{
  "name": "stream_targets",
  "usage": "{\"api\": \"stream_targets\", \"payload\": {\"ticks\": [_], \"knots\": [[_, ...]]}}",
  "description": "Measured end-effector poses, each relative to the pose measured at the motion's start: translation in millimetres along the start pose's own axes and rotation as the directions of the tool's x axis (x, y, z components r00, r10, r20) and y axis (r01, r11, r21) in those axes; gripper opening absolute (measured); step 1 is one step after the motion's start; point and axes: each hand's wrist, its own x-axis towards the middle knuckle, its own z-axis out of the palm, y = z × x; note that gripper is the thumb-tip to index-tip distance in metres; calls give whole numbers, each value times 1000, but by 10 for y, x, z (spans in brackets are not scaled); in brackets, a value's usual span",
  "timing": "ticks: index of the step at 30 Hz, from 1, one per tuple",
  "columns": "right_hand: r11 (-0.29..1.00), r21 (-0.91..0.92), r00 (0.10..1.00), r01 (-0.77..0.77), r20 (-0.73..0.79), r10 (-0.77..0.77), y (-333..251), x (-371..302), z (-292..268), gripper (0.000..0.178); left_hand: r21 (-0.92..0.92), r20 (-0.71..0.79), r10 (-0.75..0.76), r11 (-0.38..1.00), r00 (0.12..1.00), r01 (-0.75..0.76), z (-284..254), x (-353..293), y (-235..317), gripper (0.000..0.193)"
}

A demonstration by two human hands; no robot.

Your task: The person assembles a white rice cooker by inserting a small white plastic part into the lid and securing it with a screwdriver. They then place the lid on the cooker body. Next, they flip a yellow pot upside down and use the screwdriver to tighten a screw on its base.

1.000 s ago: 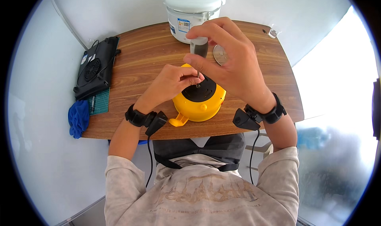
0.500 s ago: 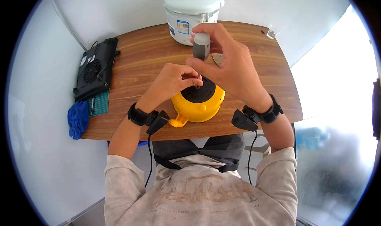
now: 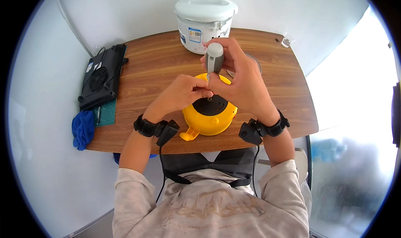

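Note:
A yellow round appliance (image 3: 211, 123) with a black disc (image 3: 211, 107) on top sits near the table's front edge, a yellow tab jutting from its near left side. Over the disc stands a grey screwdriver (image 3: 214, 62), tilted slightly, its handle up. My right hand (image 3: 244, 77) is closed around that handle, thumb on the near side. My left hand (image 3: 181, 94) pinches low at the shaft, its fingertips just above the disc's centre. The fingers partly hide the screwdriver's tip, so whether it touches a screw cannot be told.
A white rice cooker (image 3: 204, 25) stands at the back. Behind my right hand lies a round metal lid or plate (image 3: 259, 66). To the left are a black fan-bottomed device (image 3: 102, 77), a green cutting mat (image 3: 107, 113), a pen and a blue cloth (image 3: 82, 129). A small clear item (image 3: 286, 41) lies back right.
My right hand and the screwdriver handle have come lower and nearer to the appliance. More of the round metal piece shows behind. The whole view has shifted slightly.

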Motion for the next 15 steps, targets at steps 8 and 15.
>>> {"api": "stream_targets", "payload": {"ticks": [8,15], "knots": [[963,-263,997,-65,-50,54,-15,-93,26,73,-93,-56,-4,996,998,-1,93,11,-170,20],[952,-237,980,-197,-53,189,29,-153,59,72,-67,-59,-58,996,997,54,106,13,-105,21]]}}
